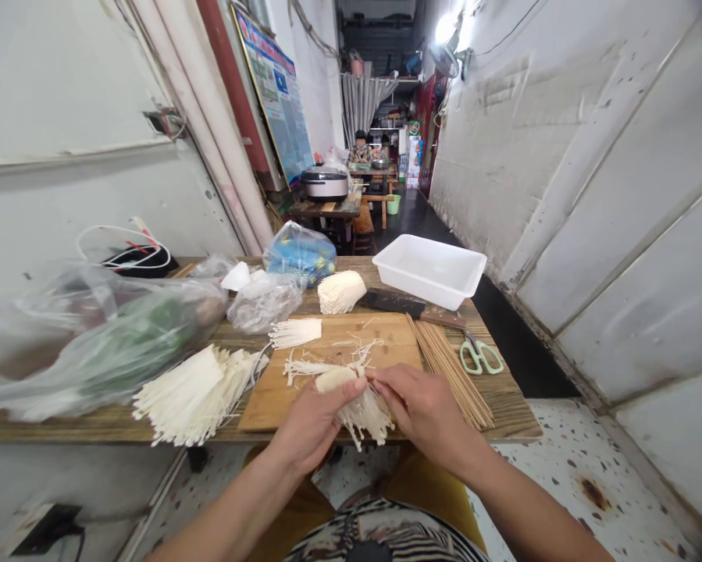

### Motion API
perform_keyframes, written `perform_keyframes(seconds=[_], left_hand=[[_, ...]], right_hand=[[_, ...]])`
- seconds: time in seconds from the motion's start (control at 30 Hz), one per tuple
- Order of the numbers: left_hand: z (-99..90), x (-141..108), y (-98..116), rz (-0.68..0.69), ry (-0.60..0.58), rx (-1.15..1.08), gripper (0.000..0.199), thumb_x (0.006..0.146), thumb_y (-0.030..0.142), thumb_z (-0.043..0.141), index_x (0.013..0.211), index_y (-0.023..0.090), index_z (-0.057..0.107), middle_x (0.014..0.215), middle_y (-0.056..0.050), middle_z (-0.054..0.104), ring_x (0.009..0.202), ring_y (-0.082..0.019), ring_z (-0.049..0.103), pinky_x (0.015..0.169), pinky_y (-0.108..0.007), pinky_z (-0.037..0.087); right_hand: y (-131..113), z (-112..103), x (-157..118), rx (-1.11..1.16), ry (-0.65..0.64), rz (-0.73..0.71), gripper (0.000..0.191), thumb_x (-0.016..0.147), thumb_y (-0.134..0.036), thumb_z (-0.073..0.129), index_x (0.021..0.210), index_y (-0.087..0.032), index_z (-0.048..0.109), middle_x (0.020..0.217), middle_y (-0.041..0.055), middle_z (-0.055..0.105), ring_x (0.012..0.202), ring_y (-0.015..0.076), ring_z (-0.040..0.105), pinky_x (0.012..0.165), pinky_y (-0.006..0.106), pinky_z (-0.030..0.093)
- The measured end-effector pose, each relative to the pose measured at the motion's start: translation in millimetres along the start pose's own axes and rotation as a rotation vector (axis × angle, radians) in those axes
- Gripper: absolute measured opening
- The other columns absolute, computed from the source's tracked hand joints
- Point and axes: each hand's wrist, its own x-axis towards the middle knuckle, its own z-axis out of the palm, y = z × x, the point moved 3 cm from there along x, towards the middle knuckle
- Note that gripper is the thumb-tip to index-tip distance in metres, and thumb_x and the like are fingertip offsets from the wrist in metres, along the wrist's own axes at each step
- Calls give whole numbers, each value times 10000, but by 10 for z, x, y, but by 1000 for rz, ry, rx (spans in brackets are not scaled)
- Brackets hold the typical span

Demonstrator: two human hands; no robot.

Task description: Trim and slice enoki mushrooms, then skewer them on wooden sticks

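Note:
My left hand [324, 414] is closed around a small bunch of enoki mushrooms [368, 417], thumb on top, caps hanging toward me over the board's near edge. At the bunch's right side, my right hand [418, 402] pinches with thumb and forefinger; what is between those fingertips is too small to make out. Beneath lies a wooden cutting board [386, 336] with loose mushroom strands [312, 367] and a flat enoki piece [297, 333]. To its left rests a large enoki pile [195, 394]. A row of bamboo skewers [453, 375] lies along the right edge.
Behind the board are another enoki clump [341, 292], a cleaver [394, 301] and a white plastic tub [429, 269]. Green-handled scissors [480, 357] lie right of the skewers. Plastic bags [122, 343] cover the table's left side. Farther back, a person [361, 148] sits at another table.

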Motion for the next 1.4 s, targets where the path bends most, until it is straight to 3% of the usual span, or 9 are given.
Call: perform_keyframes(seconds=[0.43, 0.9, 1.4], left_hand=[[-142, -67, 265, -59, 77, 79, 461, 451, 332, 942, 799, 91, 760, 816, -105, 757, 682, -189, 673, 626, -305, 591], [-147, -55, 237, -74, -5, 104, 372, 546, 272, 907, 847, 114, 756, 827, -102, 759, 748, -217, 703, 690, -326, 592], [-140, -51, 228, -71, 2, 124, 391, 526, 288, 916, 840, 116, 758, 828, -106, 758, 745, -220, 696, 686, -334, 589]], right_hand=[[272, -661, -285, 34, -137, 49, 215, 984, -250, 486, 967, -199, 694, 900, 55, 735, 750, 133, 671, 680, 221, 502], [261, -703, -330, -30, -151, 3, 282, 999, -268, 450, 964, -208, 724, 804, 53, 723, 699, 134, 659, 635, 222, 491], [261, -683, -373, 6, -120, 16, 250, 990, -259, 477, 978, -203, 720, 800, 48, 719, 685, 131, 654, 634, 226, 495]])
